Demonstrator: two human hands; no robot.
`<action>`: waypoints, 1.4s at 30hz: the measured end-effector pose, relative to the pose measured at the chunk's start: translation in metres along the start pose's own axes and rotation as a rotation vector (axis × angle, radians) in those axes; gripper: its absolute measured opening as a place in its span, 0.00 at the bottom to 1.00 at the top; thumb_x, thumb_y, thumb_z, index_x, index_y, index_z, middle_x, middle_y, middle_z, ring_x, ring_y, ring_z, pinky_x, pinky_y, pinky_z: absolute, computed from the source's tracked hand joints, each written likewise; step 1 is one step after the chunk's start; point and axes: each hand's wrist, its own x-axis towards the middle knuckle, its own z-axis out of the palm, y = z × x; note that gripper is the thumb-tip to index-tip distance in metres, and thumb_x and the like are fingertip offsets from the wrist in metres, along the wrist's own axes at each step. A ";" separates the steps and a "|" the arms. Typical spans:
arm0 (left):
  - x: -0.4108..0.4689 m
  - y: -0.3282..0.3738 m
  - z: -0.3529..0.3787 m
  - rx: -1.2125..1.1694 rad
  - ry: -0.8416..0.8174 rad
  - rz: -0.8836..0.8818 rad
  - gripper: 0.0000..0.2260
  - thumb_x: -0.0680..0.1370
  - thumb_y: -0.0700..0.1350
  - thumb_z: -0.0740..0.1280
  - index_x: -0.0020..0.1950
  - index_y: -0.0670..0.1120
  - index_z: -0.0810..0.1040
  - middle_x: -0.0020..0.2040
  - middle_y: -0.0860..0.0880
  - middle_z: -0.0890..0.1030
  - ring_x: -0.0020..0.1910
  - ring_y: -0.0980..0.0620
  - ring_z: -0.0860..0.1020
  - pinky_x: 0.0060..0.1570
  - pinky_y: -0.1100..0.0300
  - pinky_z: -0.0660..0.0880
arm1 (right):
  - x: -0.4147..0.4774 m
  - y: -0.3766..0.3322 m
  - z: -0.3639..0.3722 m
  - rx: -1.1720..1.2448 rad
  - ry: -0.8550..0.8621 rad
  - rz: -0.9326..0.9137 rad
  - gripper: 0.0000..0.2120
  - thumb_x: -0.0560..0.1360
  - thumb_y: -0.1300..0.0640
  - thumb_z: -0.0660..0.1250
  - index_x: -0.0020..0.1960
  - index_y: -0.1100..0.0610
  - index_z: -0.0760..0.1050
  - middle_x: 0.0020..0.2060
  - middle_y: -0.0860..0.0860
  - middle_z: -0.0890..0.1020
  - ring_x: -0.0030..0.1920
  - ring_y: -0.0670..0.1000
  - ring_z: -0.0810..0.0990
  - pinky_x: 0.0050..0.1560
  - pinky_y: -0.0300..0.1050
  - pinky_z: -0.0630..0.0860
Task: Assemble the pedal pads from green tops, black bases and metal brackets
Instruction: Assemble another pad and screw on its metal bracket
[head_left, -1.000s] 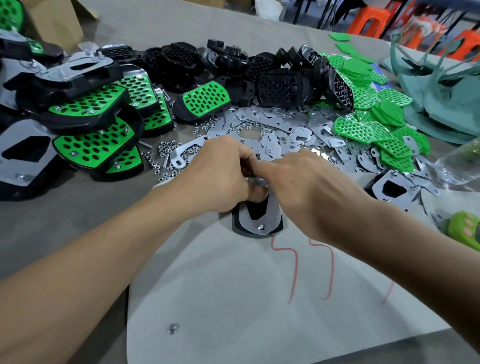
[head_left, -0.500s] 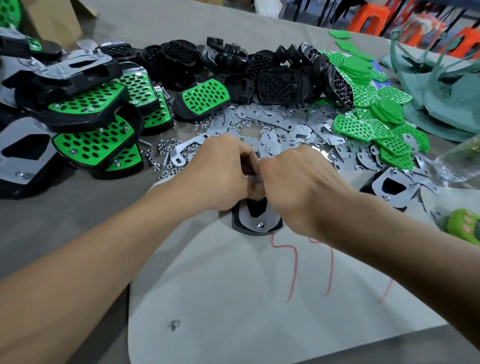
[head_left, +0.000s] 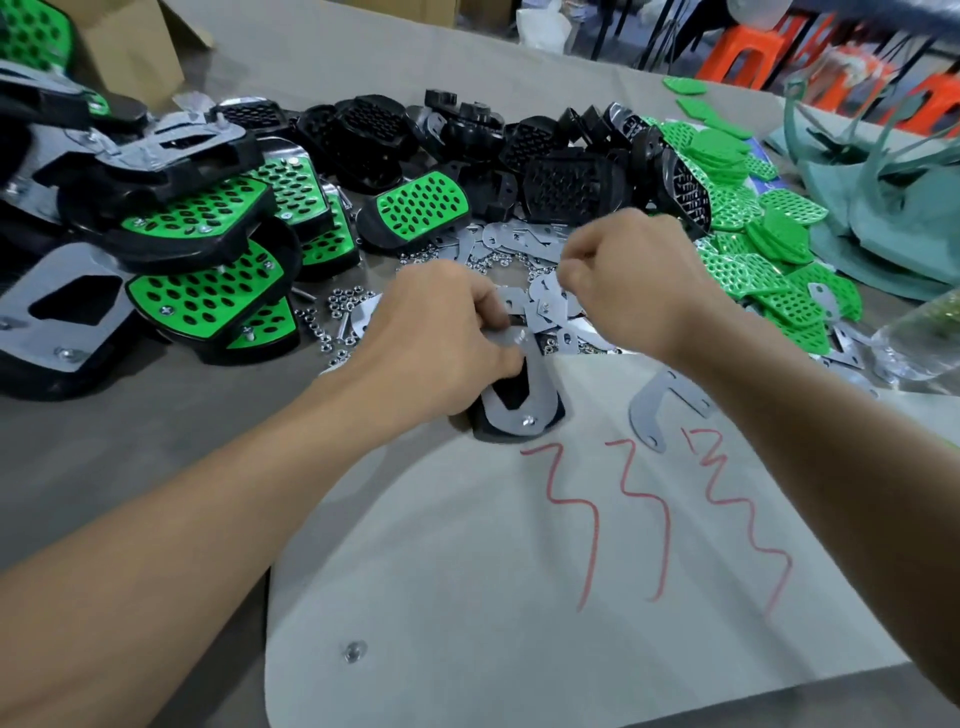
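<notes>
A pedal pad lies bottom-up at the far edge of the white sheet, a black base with a metal bracket on it and a screw end showing. My left hand grips its upper end, fingers curled over the bracket. My right hand hovers just behind it over the loose brackets, fingers curled and thumb against the forefinger, with nothing visible between them. Green tops are heaped at the right, and black bases are piled at the back.
Finished green-and-black pads are stacked at the left, with small nuts scattered beside them. One loose bracket and a single nut lie on the white sheet marked with red scribbles. A clear bottle lies at the right edge.
My right hand has left the pad and moved up and away to over the bracket pile. My left hand stays on the pad.
</notes>
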 end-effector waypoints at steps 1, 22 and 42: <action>0.001 -0.001 0.001 0.008 0.039 -0.020 0.09 0.63 0.52 0.79 0.35 0.55 0.80 0.33 0.59 0.78 0.34 0.61 0.77 0.30 0.66 0.69 | 0.011 -0.002 0.004 -0.003 -0.017 -0.008 0.11 0.77 0.57 0.64 0.40 0.57 0.82 0.34 0.58 0.84 0.38 0.59 0.81 0.38 0.49 0.78; 0.001 0.002 -0.024 0.123 -0.441 0.288 0.08 0.61 0.57 0.80 0.35 0.58 0.84 0.27 0.62 0.79 0.26 0.63 0.75 0.26 0.69 0.67 | 0.057 -0.032 0.029 -0.308 -0.089 0.099 0.14 0.73 0.66 0.67 0.37 0.58 0.63 0.34 0.53 0.65 0.32 0.55 0.69 0.38 0.49 0.68; -0.029 -0.003 0.002 0.040 -0.183 0.243 0.08 0.67 0.58 0.73 0.36 0.55 0.81 0.27 0.61 0.76 0.29 0.62 0.74 0.34 0.60 0.72 | -0.062 0.003 0.017 0.845 -0.078 0.197 0.10 0.69 0.68 0.74 0.40 0.54 0.87 0.31 0.57 0.85 0.32 0.50 0.83 0.42 0.46 0.84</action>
